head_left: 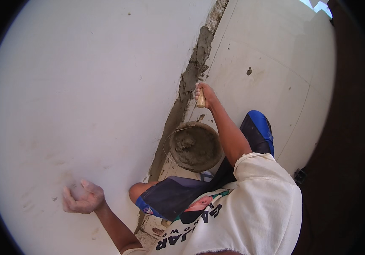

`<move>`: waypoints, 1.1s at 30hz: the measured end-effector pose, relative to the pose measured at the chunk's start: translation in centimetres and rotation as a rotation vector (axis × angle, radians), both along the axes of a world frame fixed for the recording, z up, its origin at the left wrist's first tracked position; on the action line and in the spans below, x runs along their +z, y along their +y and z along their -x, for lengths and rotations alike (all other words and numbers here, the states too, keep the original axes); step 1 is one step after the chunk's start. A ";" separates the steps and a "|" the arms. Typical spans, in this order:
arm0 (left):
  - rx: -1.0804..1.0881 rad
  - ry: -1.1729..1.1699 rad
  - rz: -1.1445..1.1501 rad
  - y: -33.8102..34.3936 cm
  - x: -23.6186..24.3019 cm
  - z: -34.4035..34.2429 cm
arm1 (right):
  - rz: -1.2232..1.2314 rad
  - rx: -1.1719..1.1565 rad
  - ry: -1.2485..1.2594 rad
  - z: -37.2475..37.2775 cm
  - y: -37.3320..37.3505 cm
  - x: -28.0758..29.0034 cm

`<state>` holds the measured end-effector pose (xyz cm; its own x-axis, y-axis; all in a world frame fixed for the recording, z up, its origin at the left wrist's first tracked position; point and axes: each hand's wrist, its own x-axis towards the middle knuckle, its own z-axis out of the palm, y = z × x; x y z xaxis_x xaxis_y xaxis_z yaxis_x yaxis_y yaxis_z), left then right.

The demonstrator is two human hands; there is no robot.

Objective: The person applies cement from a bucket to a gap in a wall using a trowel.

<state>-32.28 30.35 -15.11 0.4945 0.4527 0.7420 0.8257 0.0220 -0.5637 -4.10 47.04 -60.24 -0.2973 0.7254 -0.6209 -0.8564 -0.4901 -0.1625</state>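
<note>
My right hand grips a light wooden handle at the band of wet grey mortar along the edge of the white wall; the tool's working end is hidden. Just below sits a bucket of grey mortar, with a thin wire handle hanging at its side. My left hand is at the lower left against the white wall, fingers curled loosely apart with nothing in them.
Pale tiles with lumps of mortar lie to the right of the seam. My bent knees flank the bucket. A dark brown area borders the tiles at the right, with a small black object near it.
</note>
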 end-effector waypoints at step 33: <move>-0.032 -0.061 0.085 -0.7 -0.2 1.2 | -0.129 0.074 -0.259 -6.5 10.9 -2.4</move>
